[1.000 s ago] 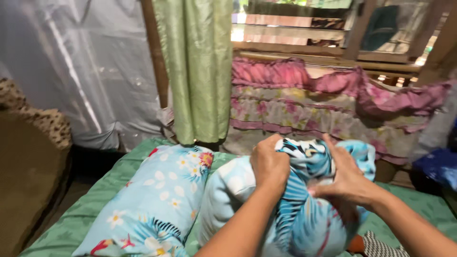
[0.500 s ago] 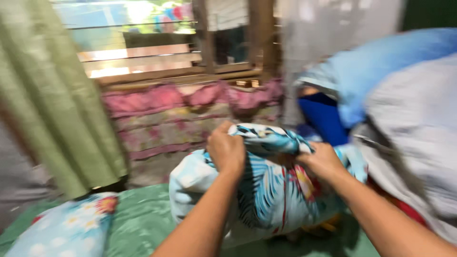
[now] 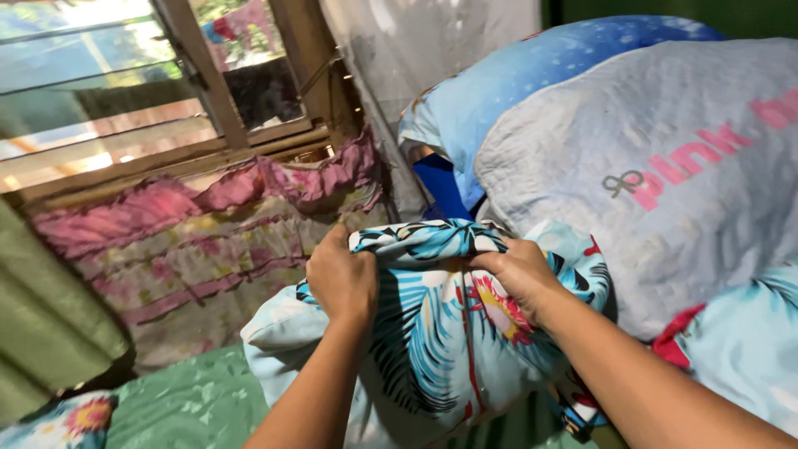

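Over on the left we see a green curtain (image 3: 37,333) and a wooden window (image 3: 191,91), and under the window hangs a pink frilly cloth with flowers (image 3: 208,233). Down low is the green bed sheet (image 3: 183,403), and in the corner peeks a small flowered pillow (image 3: 58,420). Next comes our left hand (image 3: 342,278); its fingers are closed tight on the top edge of the leafy blue pillowcase (image 3: 432,333). That case is in the middle, standing on the sheet just in front of us, and it looks puffy, as if a pillow sits inside. Our right hand (image 3: 517,278) is clamped on the same top edge, just beside the left one, with the cloth bunched up between them. We think we are at the part where the cover gets pulled and closed over the pillow. We guess a good next move needs both hands to keep a firm hold and tug evenly, so the cloth does not slip. On the right is a pile of bedding: a big grey quilt with pink letters (image 3: 657,175) touching our pillowcase, and a blue pillow (image 3: 532,83) on top behind it
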